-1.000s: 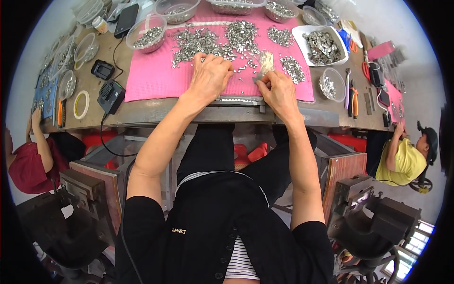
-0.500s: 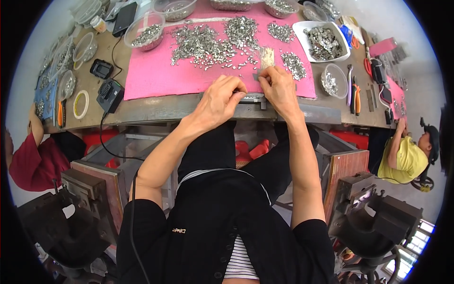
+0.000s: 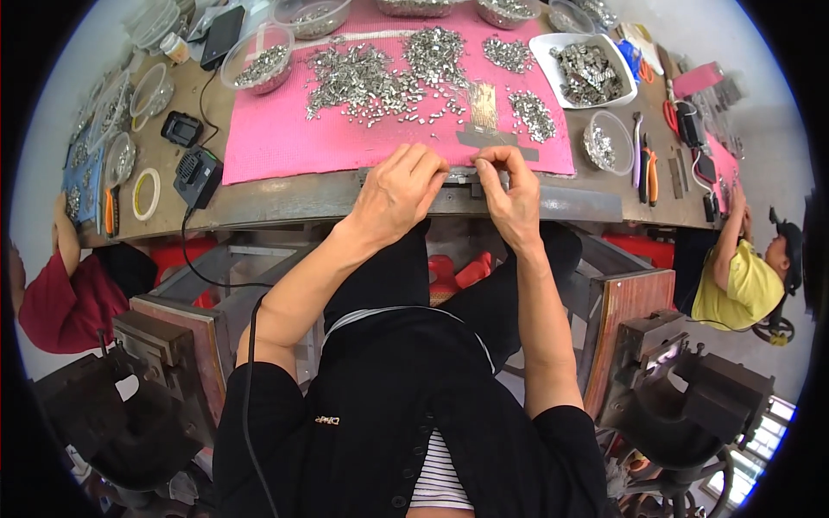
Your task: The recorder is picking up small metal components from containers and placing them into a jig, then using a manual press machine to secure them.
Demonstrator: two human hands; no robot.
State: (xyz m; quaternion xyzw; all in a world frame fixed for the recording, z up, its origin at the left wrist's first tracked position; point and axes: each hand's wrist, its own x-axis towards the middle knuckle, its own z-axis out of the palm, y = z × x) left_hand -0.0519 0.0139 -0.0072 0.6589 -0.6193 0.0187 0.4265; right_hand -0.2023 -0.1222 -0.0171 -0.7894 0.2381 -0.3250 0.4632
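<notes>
My left hand (image 3: 397,194) is closed in a pinch over the table's front edge, thumb against the fingers. Facing it, my right hand (image 3: 513,197) also pinches, thumb to forefinger. Whatever either holds is too small to make out. Between and just below the fingertips lies a metal fixture (image 3: 460,176) on the table edge. Just beyond my right hand, thin gold-coloured pins (image 3: 484,104) lie side by side, with a dark grey strip (image 3: 494,142) at their near end. Heaps of small silver metal parts (image 3: 358,78) spread over the pink mat (image 3: 276,151).
A white tray (image 3: 629,93) and clear tubs (image 3: 626,147) of metal parts stand at the right, near orange-handled pliers (image 3: 652,186). At the left are a black charger (image 3: 198,177), its cable and a tape roll (image 3: 147,193). Co-workers sit on both sides.
My right hand has drawn back toward me from the pins and grey strip, uncovering them. My left hand stays close to the same spot, its fingers slightly shifted.
</notes>
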